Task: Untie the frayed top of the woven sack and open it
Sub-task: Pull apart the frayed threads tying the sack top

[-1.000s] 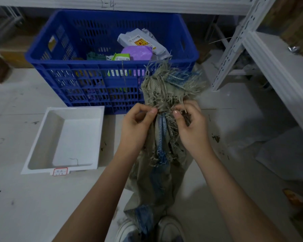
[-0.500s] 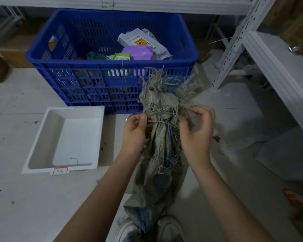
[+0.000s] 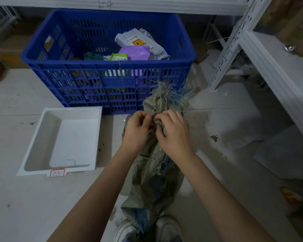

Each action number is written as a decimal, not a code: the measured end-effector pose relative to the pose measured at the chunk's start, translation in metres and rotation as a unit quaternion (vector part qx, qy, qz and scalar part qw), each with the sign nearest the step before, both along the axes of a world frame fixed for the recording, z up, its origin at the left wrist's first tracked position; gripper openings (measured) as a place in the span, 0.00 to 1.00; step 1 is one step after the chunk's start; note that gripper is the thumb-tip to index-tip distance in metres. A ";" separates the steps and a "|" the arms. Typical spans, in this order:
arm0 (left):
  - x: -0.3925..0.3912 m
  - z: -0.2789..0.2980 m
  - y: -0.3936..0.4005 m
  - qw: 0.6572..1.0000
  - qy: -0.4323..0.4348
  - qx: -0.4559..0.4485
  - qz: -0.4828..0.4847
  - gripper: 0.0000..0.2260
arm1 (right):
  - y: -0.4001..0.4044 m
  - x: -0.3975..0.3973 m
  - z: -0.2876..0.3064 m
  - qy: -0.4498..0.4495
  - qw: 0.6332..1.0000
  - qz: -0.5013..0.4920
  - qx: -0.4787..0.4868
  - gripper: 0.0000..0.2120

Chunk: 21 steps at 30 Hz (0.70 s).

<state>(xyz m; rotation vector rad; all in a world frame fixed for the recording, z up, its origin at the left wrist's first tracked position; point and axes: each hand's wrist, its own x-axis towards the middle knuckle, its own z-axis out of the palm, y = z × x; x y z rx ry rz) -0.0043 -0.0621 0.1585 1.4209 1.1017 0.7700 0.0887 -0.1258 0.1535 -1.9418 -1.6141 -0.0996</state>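
Both hands have closed in together at the sack's neck since half a second ago, and the frayed top [image 3: 171, 100] now leans away toward the blue crate [image 3: 105, 74]. The left hand [image 3: 138, 130] and right hand [image 3: 173, 133] each pinch narrowly at the tie, fingertips nearly touching — equally near it. The woven sack [image 3: 152, 180] stands on the floor between the shoes, long axis running up from the feet to the grip, with the fray just beyond.

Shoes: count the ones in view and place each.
2. Left shoe at the bottom edge, partly under the woven sack; right shoe beside it, at the sack's foot. Both are cut off by the frame.
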 end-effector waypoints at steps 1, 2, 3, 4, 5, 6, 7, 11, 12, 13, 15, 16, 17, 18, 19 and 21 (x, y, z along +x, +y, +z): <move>-0.003 -0.001 0.000 1.000 0.000 0.004 0.017 0.09 | -0.001 0.002 -0.001 0.007 1.000 -0.005 -0.002 0.09; -0.006 -0.002 0.001 0.999 -0.006 -0.003 0.038 0.08 | -0.002 0.005 -0.002 0.011 1.000 -0.009 -0.002 0.08; -0.009 -0.002 0.002 0.998 -0.016 -0.019 0.060 0.07 | -0.004 0.006 -0.002 0.011 1.000 -0.010 -0.001 0.08; -0.013 -0.001 0.004 0.995 -0.029 -0.040 0.082 0.07 | -0.005 0.006 -0.002 0.008 1.000 -0.008 -0.002 0.07; -0.016 -0.001 0.007 0.992 -0.043 -0.062 0.102 0.08 | -0.005 0.005 -0.003 0.005 1.000 -0.003 -0.004 0.08; -0.020 0.000 0.009 0.988 -0.056 -0.079 0.120 0.09 | -0.005 0.004 -0.003 0.003 1.000 0.003 -0.006 0.08; -0.023 0.001 0.012 0.985 -0.066 -0.090 0.135 0.10 | -0.004 0.002 -0.003 0.004 1.000 0.007 -0.009 0.08; -0.036 0.014 0.020 0.976 -0.071 -0.066 0.196 0.11 | -0.002 -0.001 -0.003 0.008 1.000 -0.018 -0.006 0.09; -0.040 0.021 0.020 0.972 -0.084 -0.058 0.212 0.11 | -0.002 -0.001 -0.003 0.003 1.000 -0.022 -0.008 0.09; -0.043 0.028 0.021 0.967 -0.107 -0.054 0.225 0.11 | -0.002 -0.001 -0.003 -0.002 1.000 -0.022 -0.013 0.08; -0.051 0.046 0.022 0.955 -0.160 -0.045 0.244 0.10 | -0.001 -0.002 -0.004 -0.006 0.999 -0.021 -0.028 0.08; -0.054 0.054 0.022 0.951 -0.177 -0.034 0.250 0.09 | -0.001 -0.002 -0.004 -0.003 0.999 -0.024 -0.037 0.08; -0.058 0.061 0.022 0.949 -0.183 -0.019 0.257 0.09 | -0.001 -0.002 -0.005 0.002 0.999 -0.028 -0.044 0.08; -0.061 0.068 0.022 0.947 -0.185 -0.004 0.261 0.08 | -0.001 -0.002 -0.006 0.007 0.998 -0.031 -0.049 0.08; -0.063 0.074 0.022 0.945 -0.193 0.005 0.263 0.08 | -0.001 -0.003 -0.006 0.006 0.998 -0.030 -0.050 0.07; -0.064 0.081 0.021 0.938 -0.247 -0.014 0.243 0.07 | -0.002 -0.006 -0.006 0.006 0.999 -0.027 -0.047 0.08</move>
